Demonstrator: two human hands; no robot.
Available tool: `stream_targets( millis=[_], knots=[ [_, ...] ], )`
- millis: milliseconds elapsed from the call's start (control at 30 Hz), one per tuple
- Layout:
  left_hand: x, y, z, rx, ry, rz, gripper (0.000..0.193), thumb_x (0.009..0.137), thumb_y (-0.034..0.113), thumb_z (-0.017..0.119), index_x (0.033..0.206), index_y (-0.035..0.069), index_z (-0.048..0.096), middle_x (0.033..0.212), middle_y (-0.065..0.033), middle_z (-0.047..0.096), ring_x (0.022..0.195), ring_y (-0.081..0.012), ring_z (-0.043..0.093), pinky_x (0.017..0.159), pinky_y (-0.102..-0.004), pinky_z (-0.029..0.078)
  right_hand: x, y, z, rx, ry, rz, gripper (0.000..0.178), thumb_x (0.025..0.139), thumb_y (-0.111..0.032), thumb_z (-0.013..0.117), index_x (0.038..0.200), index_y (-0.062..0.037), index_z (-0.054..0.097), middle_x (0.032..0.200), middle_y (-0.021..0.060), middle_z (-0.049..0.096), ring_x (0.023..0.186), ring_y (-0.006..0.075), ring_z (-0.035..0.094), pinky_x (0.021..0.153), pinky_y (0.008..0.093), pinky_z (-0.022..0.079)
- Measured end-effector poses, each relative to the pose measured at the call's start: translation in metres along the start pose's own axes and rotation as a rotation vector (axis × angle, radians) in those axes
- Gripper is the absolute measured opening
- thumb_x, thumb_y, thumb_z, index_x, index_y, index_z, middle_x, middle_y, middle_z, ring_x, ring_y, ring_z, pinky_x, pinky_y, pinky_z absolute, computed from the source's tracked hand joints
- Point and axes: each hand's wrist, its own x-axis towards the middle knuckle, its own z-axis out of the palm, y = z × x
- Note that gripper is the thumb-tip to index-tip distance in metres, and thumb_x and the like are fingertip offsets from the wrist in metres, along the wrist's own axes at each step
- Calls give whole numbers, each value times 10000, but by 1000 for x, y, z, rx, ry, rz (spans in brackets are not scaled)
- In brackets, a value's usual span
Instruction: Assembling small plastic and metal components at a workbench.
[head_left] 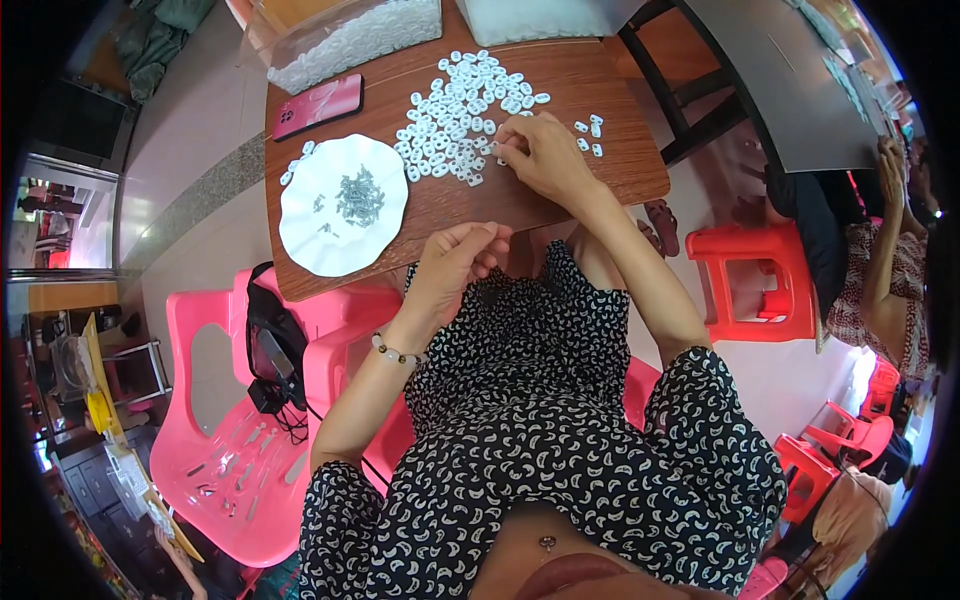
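White pieces (450, 120) pile from the tabletop's (450, 205) far edge to its middle, plenty still loose, few apart rightward. Right hand (548, 158) at the pile, left hand (450, 265) by the near edge: both grips drawn narrow, whether closed on anything, can't tell.

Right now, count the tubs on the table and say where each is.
2. The left tub stands at the table's far edge, beyond the phone; the right tub is beside it, beyond the white pieces. The picture's top cuts both off; more may be hidden.
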Motion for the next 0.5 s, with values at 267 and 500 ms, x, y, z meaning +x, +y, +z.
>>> stream_targets(
  millis=[267,500],
  knots=[
    [2,17,7,-97,-15,86,301,928,316,600,1025,38,664,855,2,659,673,-22,540,610,-164,433,-44,-37,-24,764,-75,299,132,866,-102,671,953,-19,617,849,-30,620,779,23,561,689,167,444],
    [3,8,21,-33,-38,110,287,909,323,631,945,41,673,835,-9,664,684,-39,564,615,-175,440,-85,-57,-25,901,83,412,149,873,-98,663,962,2,598,784,4,636,678,34,579,586,178,461]
  ],
)
